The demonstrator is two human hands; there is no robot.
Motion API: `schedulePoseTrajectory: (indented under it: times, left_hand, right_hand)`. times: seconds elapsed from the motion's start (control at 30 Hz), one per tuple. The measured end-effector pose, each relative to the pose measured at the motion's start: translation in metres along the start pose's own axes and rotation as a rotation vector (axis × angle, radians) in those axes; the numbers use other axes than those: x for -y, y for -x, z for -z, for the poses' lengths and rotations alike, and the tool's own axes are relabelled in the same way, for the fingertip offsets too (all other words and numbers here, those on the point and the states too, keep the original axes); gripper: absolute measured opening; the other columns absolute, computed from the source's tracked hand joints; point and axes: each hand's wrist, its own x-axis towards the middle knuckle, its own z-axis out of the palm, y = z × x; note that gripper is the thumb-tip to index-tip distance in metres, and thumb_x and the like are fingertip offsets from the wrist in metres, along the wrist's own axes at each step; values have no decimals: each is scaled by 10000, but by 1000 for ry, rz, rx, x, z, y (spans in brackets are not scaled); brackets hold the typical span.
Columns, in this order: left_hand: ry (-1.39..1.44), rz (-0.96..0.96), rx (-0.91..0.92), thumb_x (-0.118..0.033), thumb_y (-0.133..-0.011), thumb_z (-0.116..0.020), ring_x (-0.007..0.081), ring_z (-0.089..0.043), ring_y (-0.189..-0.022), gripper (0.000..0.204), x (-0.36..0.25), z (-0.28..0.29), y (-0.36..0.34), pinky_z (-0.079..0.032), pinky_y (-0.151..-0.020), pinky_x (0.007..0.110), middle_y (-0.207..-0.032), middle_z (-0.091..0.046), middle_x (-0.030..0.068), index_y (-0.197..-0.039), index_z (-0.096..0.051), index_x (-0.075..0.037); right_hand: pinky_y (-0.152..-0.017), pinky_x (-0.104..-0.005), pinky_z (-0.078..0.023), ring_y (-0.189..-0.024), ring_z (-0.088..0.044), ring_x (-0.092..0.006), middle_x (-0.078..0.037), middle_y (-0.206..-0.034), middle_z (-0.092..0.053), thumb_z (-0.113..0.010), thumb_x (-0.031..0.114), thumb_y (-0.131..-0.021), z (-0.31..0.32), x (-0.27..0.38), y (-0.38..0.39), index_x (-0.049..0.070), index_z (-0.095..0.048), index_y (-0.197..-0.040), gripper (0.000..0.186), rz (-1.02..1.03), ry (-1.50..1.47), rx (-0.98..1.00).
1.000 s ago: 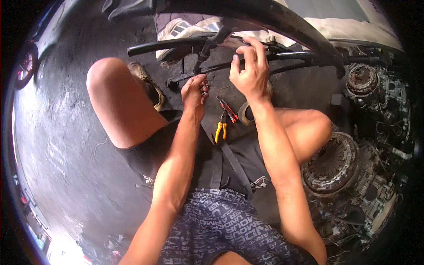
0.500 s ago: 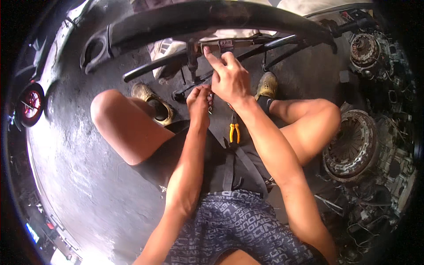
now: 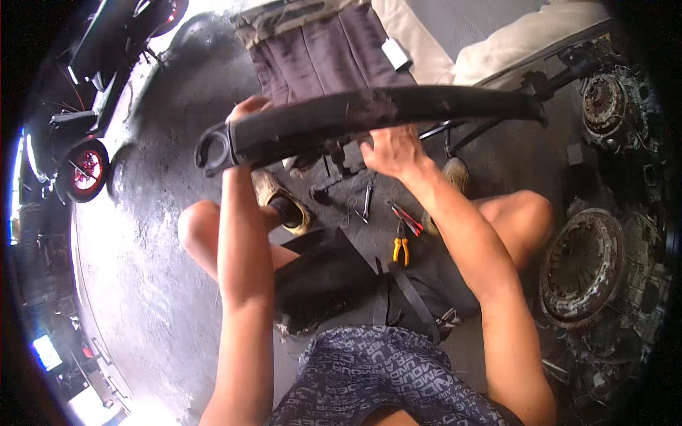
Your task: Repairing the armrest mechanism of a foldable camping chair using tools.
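Note:
A long black padded bar [image 3: 312, 126] with an open ring at its left end lies across the space in front of me. My left hand [image 3: 250, 108] reaches under its left part, with the fingers showing at the far edge, closed round it. At the near edge, right of the middle, is my right hand [image 3: 395, 150]. Its thumb points left, and its other fingers pass out of sight under the bar. Metal rods and a joint [image 3: 334, 163] show partly below the bar. On the floor between my feet lie yellow-handled pliers [image 3: 401, 251], a red-handled tool [image 3: 405, 217] and a slim metal tool [image 3: 366, 204].
Rusty round clutch-like parts [image 3: 581, 268] and piled metal parts line the right side. A dark quilted fabric [image 3: 320, 60] and a beige cushion [image 3: 504, 53] lie beyond the bar. A motorcycle wheel [image 3: 87, 172] stands at the left. My shoes flank the tools.
Both hands have left the joint under the bar. My left hand went left to the bar's end, my right hand to its near edge. The bar sits lower and nearer; my view has shifted.

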Motion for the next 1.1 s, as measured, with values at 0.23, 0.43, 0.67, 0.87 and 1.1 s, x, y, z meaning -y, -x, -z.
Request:
schedulePoseTrajectory:
  times: [0.23,0.43,0.67,0.87,1.1]
  left_hand:
    - [816,771,24,-378,-905,-612,252,-537,-1157,456,81,-17,65,-493,-930,424,-1236,-587,136,-1259,-587,-93]
    - [830,925,-214,-398,-942,-574,306,-543,-1186,533,32,-58,79,-495,-933,455,-1301,-560,173,-1359,-484,-77]
    - [-116,634,-84,-335,-940,-618,90,-610,-849,323,-118,33,11,-476,-749,260,-871,-678,18,-981,-703,-26]
    - [469,468,-55,-299,-1003,-528,145,-638,-944,311,-133,6,40,-505,-860,329,-1119,-646,57,-1221,-582,-83]
    - [475,422,-111,-137,-873,-714,155,-635,-895,413,-73,20,59,-524,-797,340,-984,-652,60,-1220,-502,-65]
  right_hand:
    - [-1070,-510,-354,-1203,-496,-430,-247,-1267,-547,-740,222,-681,-10,-10,12,26,-555,-1259,637,89,-73,-227]
    - [-1039,-499,-391,-1148,-533,-428,-237,-1210,-584,-701,203,-656,-10,-14,10,22,-585,-1196,581,52,-47,-29]
    - [-1106,-511,-302,-1297,-400,-430,-259,-1366,-464,-764,219,-671,-14,-18,11,46,-516,-1315,711,-99,-14,159]
    - [-1158,-546,-182,-1373,-296,-439,-278,-1422,-406,-768,229,-684,-6,-7,14,17,-490,-1336,740,-107,23,131]
    - [-1046,-597,-296,-1232,-433,-408,-259,-1293,-462,-740,176,-719,17,98,32,-8,-560,-1143,496,-109,109,-64]
